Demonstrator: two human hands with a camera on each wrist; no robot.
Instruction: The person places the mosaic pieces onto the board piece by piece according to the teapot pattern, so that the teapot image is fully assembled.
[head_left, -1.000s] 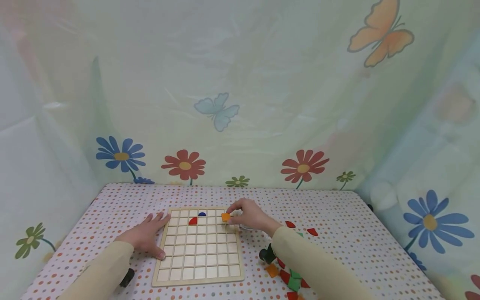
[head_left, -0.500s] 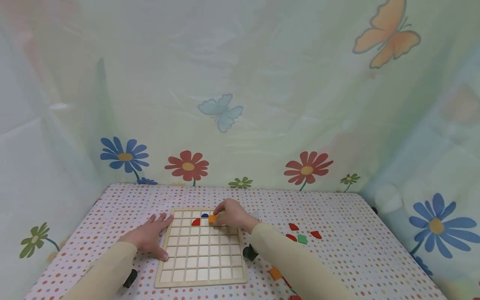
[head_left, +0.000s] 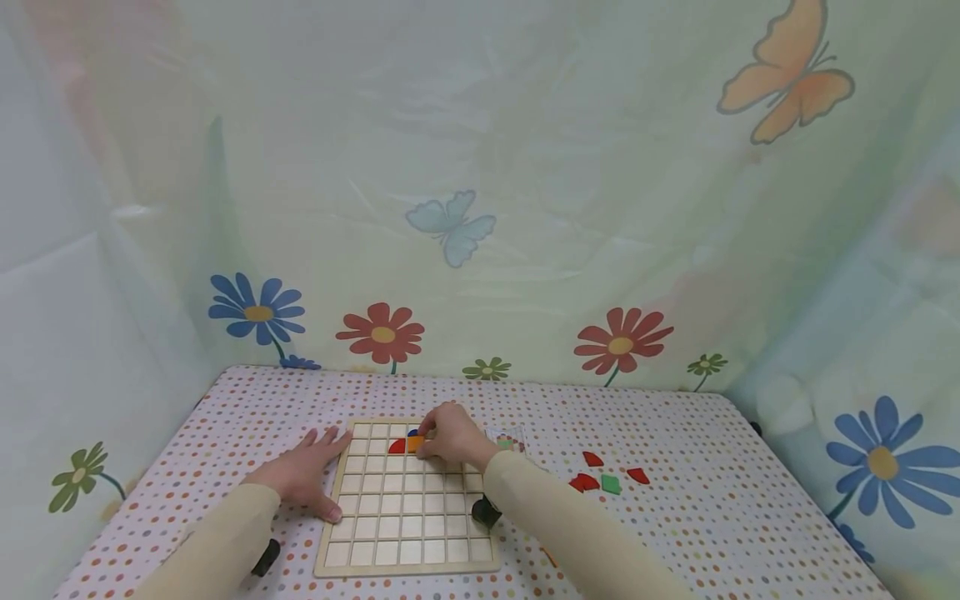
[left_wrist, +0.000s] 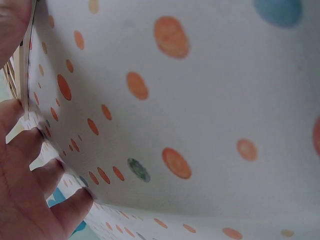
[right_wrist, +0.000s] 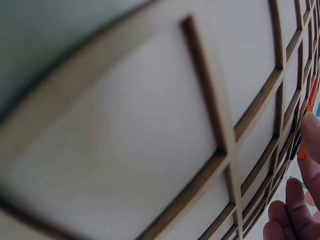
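A wooden grid board [head_left: 390,504] with square cells lies on the dotted table. In its upper rows sit a red quarter-circle piece [head_left: 397,447] and a blue rounded piece [head_left: 412,432]. Right beside the red piece, my right hand [head_left: 452,437] pinches an orange square tile [head_left: 415,445] between thumb and finger. The right wrist view also catches this orange tile [right_wrist: 302,149] at its right edge. My left hand [head_left: 303,475] rests along the board's left edge with its fingers spread, and the left wrist view has the same hand [left_wrist: 30,185] holding nothing.
To the right of the board lie several loose pieces, among them a red one [head_left: 637,476] and a green one [head_left: 611,484]. A patterned card [head_left: 508,439] lies behind the right forearm. Printed curtains [head_left: 480,167] stand around the table [head_left: 675,525].
My right hand has carried the orange tile leftward across the board, from the upper right cells to beside the red piece. My left hand stays at the board's edge. The view shifts slightly.
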